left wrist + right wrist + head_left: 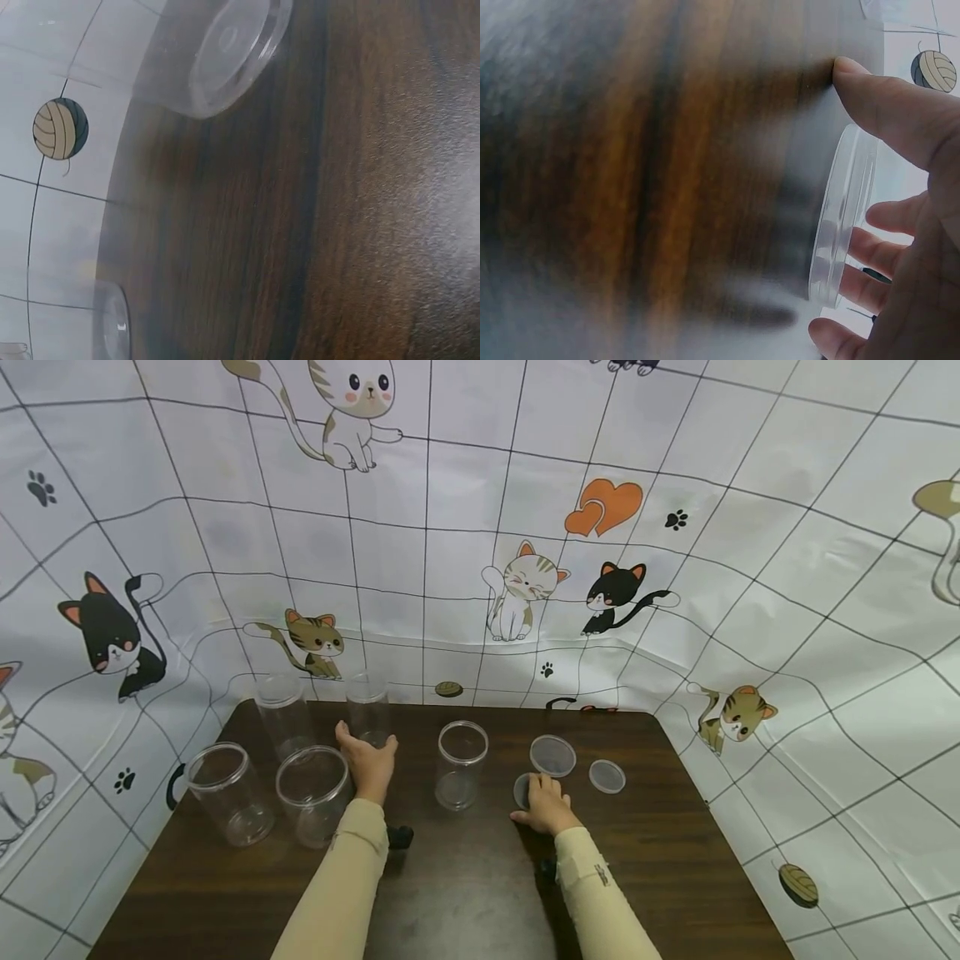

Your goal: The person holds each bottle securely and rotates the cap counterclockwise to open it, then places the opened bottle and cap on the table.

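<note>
My left hand (369,764) reaches toward the back of the table, thumb and fingers spread in front of a clear jar (368,706). Whether they touch it, I cannot tell. The left wrist view leaves out the hand; a jar base (116,322) shows at its lower left. Over on the right, my right hand (549,804) is at a clear round lid (841,217) lying on the table. Loosely bent fingers reach over the lid, while the thumb stands apart from it, its tip near the tabletop. Part of this lid is hidden by the hand in the head view.
Another clear jar (459,768) stands between the hands. Several more stand at left, including a wide jar (313,797) beside the left forearm. Right of centre lie a larger lid (552,756) and a smaller lid (607,777). A cat-print sheet (465,568) hangs behind the brown table (675,860).
</note>
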Motion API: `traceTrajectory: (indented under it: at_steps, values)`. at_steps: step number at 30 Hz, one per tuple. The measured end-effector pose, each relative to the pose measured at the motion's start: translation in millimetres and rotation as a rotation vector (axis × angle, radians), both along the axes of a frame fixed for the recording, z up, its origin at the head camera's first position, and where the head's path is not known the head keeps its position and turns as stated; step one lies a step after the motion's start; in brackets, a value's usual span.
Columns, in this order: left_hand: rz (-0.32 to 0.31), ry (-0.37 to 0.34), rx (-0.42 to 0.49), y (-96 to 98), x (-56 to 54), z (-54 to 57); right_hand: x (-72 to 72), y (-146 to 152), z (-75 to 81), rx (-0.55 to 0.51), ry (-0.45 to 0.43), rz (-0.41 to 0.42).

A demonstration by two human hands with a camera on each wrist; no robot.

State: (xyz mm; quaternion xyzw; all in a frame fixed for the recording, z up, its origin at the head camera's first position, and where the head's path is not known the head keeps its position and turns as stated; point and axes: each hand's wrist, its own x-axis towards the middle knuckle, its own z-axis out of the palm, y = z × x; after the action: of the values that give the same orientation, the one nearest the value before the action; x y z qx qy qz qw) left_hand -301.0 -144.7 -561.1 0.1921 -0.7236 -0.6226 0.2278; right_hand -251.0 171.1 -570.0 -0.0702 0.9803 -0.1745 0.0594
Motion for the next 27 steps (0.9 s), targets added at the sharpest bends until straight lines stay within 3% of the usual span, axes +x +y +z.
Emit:
traceTrajectory:
  at_steps: [11,27]
  values:
    - [0.058,-0.024,-0.034,-2.8,-12.6,0.4,-0.8,2,-2.0,0.012,-0.011,-0.003]
    - [0.134,-0.033,-0.104,-6.4,-31.5,-7.7,3.2,6,-7.9,-0.020,0.035,-0.002]
